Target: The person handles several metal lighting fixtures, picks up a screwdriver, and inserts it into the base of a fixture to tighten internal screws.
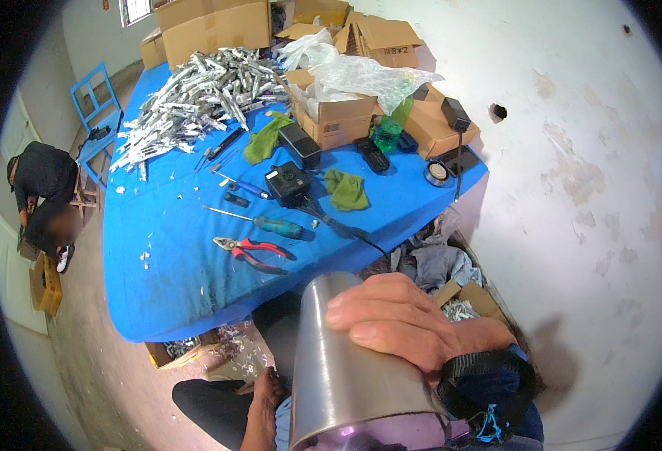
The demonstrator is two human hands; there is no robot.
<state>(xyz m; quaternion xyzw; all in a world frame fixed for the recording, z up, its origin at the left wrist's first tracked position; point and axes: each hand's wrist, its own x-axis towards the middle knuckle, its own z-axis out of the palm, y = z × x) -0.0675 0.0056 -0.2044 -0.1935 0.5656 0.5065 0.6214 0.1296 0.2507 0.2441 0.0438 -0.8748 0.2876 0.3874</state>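
Two hands are in my view, and one metal cup (338, 353) fills the near middle of the scene, tipped with its narrow base pointing far and its wide rim near. From my distant seat I judge a spill the likeliest trouble: if anything is inside, which I cannot see, a steeper tilt could send it over the rim. The smooth, tapering wall could also slip, since I see only the right hand (406, 319) supporting it. A drop toward the far side could strike the blue-covered table (173, 278) or wet the black adapter (287, 183) on it. The cup hides much of what lies near, so I could miss a knock there. The right hand grips the cup from the right, its fingers close together and bent over the curve; its thumb is hidden from me. A dark strap (489, 368) circles that wrist. The left hand (269, 387) sits low, left of the cup and apart from it, beside a dark-clad leg (211, 410); I cannot tell how far open it is. Red-handled pliers (252, 252) and a green-handled screwdriver (275, 227) lie farther off on the table, touched by neither hand.
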